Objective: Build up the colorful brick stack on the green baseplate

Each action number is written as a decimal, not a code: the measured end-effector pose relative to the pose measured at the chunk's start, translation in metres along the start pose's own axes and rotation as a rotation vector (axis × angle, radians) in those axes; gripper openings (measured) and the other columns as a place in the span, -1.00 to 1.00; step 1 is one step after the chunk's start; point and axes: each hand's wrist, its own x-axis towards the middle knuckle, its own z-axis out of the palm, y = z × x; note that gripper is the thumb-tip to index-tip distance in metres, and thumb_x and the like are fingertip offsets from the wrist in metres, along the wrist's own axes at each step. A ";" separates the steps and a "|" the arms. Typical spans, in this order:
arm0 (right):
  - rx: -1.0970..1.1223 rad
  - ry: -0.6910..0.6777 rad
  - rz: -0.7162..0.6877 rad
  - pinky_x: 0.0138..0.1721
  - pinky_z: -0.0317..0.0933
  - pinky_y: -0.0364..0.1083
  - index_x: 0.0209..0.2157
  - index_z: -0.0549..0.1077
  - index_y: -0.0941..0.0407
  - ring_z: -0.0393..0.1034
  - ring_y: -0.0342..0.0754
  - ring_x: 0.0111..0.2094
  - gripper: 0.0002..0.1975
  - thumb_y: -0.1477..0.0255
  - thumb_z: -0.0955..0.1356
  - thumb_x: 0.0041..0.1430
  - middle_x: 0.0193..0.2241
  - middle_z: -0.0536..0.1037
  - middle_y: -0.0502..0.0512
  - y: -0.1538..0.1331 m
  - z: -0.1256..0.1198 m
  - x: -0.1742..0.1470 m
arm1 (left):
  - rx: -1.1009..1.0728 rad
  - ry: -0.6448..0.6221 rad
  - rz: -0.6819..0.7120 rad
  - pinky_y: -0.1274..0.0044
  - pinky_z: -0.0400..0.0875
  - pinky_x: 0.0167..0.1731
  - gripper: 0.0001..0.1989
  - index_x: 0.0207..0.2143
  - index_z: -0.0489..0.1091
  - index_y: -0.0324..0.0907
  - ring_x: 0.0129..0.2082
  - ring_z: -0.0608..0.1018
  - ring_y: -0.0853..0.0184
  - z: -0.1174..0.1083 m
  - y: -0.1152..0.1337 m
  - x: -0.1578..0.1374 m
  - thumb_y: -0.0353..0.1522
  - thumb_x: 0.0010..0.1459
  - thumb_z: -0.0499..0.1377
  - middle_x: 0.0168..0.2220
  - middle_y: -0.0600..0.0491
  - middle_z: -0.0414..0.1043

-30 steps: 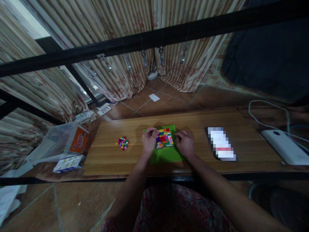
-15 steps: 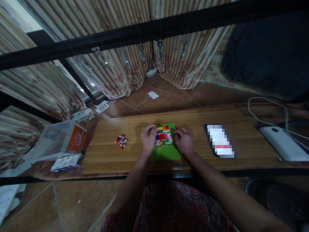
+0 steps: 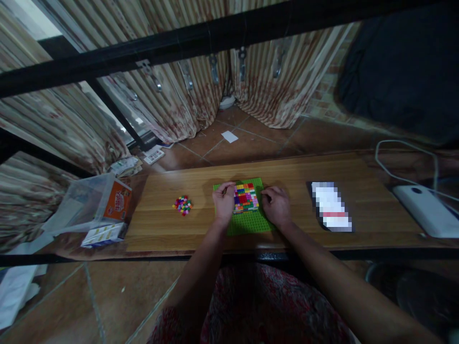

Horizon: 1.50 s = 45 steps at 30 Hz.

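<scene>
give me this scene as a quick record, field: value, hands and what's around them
left hand: at the brick block's left side; grip unclear
right hand: by the green baseplate's right edge; grip unclear
brick block: multicoloured, on the green baseplate
loose bricks: small pile, left of the baseplate
surface: wooden board
right of hands: dark-edged device, its face pixelated

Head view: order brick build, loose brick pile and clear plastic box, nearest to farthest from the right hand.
1. Brick build: just left of the right hand.
2. Loose brick pile: farther left, on the wooden board.
3. Clear plastic box: beyond the board's left end.
</scene>
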 end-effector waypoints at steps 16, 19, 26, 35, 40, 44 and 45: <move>-0.005 0.061 -0.051 -0.15 0.18 0.00 -0.36 0.52 0.10 0.30 0.03 -0.25 -0.80 0.51 0.25 0.08 -0.35 0.49 0.11 0.004 0.004 -0.001 | -0.120 -0.126 -0.111 0.52 0.37 -0.22 -0.66 -0.37 0.55 -0.22 -0.31 0.53 0.34 -0.017 0.000 0.005 -0.17 0.11 0.10 -0.32 -0.01 0.56; -0.006 0.060 -0.053 -0.14 0.18 0.01 -0.36 0.52 0.10 0.30 0.03 -0.26 -0.80 0.52 0.25 0.08 -0.35 0.50 0.11 0.005 0.004 -0.001 | -0.077 -0.153 -0.108 0.55 0.36 -0.28 -0.69 -0.40 0.54 -0.23 -0.38 0.50 0.38 -0.015 0.000 0.007 -0.19 0.08 0.14 -0.40 0.03 0.54; -0.028 0.038 -0.060 -0.13 0.19 0.01 -0.36 0.52 0.10 0.33 0.02 -0.26 -0.80 0.52 0.25 0.08 -0.36 0.51 0.11 0.006 0.003 -0.001 | -0.044 -0.160 -0.079 0.60 0.28 -0.42 -0.72 -0.43 0.51 -0.23 -0.51 0.39 0.45 -0.012 -0.004 0.005 -0.20 0.07 0.15 -0.52 0.12 0.44; -0.035 0.061 -0.106 -0.16 0.20 0.02 -0.37 0.50 0.10 0.35 0.03 -0.28 -0.81 0.44 0.25 0.09 -0.36 0.52 0.11 0.014 0.006 -0.002 | 0.043 -0.167 -0.055 0.60 0.28 -0.44 -0.70 -0.44 0.48 -0.22 -0.52 0.38 0.45 -0.011 -0.006 0.005 -0.20 0.14 0.10 -0.54 0.13 0.40; -0.039 0.070 -0.139 -0.17 0.21 0.01 -0.37 0.50 0.10 0.36 0.03 -0.30 -0.81 0.43 0.25 0.09 -0.37 0.52 0.12 0.014 0.005 -0.002 | 0.085 -0.089 0.085 0.54 0.38 -0.24 -0.70 -0.28 0.47 -0.22 -0.31 0.50 0.36 -0.034 -0.002 -0.009 -0.18 0.21 0.07 -0.32 0.01 0.51; -0.039 0.079 -0.126 -0.18 0.21 0.04 -0.38 0.50 0.09 0.35 0.05 -0.31 -0.82 0.41 0.26 0.09 -0.37 0.52 0.12 0.017 0.006 -0.003 | 0.215 0.112 0.142 0.48 0.39 -0.14 -0.77 -0.21 0.45 -0.21 -0.23 0.52 0.31 -0.078 -0.003 -0.024 -0.26 0.17 0.12 -0.23 -0.05 0.51; -0.040 0.076 -0.122 -0.17 0.21 0.05 -0.38 0.50 0.08 0.35 0.06 -0.30 -0.82 0.41 0.26 0.09 -0.37 0.52 0.13 0.017 0.006 -0.003 | 0.252 0.169 0.145 0.47 0.39 -0.14 -0.79 -0.22 0.44 -0.21 -0.23 0.52 0.31 -0.091 -0.004 -0.027 -0.29 0.15 0.13 -0.23 -0.06 0.51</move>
